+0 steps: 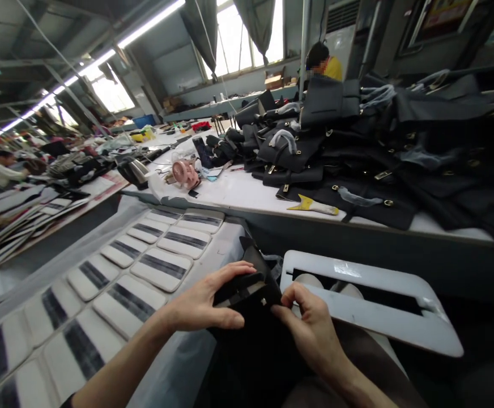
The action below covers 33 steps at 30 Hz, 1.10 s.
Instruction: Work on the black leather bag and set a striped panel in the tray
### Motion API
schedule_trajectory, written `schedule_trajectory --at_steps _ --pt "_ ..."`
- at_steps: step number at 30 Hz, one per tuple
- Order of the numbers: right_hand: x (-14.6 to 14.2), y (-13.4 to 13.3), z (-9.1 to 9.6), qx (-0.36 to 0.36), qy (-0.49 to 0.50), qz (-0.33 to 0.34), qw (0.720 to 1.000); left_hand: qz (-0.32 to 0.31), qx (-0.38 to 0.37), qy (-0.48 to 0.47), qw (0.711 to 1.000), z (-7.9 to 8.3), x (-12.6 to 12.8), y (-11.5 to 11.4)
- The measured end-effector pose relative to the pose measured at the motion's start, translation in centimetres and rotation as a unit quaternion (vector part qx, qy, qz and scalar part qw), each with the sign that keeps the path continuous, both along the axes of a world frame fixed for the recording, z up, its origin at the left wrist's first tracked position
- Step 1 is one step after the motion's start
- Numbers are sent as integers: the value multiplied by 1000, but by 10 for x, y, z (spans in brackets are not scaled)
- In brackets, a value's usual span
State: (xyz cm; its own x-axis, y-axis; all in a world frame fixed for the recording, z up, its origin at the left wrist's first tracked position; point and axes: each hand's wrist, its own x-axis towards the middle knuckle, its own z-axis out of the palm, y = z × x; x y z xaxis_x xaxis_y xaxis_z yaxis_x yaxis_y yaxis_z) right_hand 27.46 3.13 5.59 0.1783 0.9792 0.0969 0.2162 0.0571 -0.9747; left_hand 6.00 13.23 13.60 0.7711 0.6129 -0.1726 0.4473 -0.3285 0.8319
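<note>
Both of my hands grip a black bag piece low in the middle of the head view. My left hand wraps over its top left edge, fingers curled and thumb underneath. My right hand pinches its right side near a small metal stud. The piece runs down toward my lap. Just behind it lies a white flat form with a long slot.
Rows of white pads with dark stripes cover the surface to the left. A white table beyond carries a heap of black bags, a yellow-handled tool and a pink fan. Other people work at the far left and back.
</note>
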Motion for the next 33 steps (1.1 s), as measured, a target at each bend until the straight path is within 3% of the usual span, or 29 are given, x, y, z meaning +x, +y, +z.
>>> schedule_trajectory --at_steps 7,11,21,27,30,33 --pt "-5 -5 -5 -22 70 -30 997 62 4 -24 998 -15 8 -3" --pt "-13 -8 -13 -11 47 -56 997 67 21 -25 997 -20 10 -4" --pt "-33 5 -23 137 -93 -103 981 102 11 -43 994 -22 14 -8" --pt "-27 13 -28 168 -61 -74 981 120 -36 -83 989 -20 12 -2" --pt "-21 12 -27 148 -35 -45 987 156 -119 -190 962 -27 7 -6" --pt "-15 10 -28 98 -19 -36 994 283 -142 -345 884 -49 4 -29"
